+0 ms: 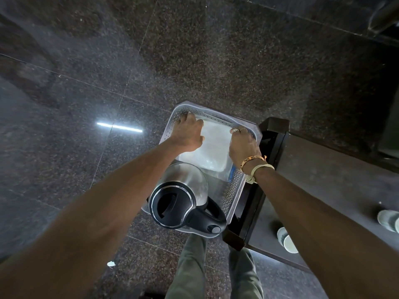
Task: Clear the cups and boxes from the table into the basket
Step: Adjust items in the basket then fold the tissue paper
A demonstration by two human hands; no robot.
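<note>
A clear perforated plastic basket [234,190] sits on the dark floor beside the table's left end. Inside it lies a white box [212,145], and both my hands hold that box over the far half of the basket. My left hand [190,133] grips its left side, my right hand [244,145] its right side. A steel kettle with a black lid [179,199] stands in the basket's near end. Two paper cups lie on the dark table: one [287,239] near the front edge, another [388,220] at the frame's right edge.
The dark table [323,180] runs along the right, its black leg [273,130] close against the basket. Speckled granite floor [86,104] stretches to the left and ahead. A small white scrap [111,263] lies on the floor near my legs.
</note>
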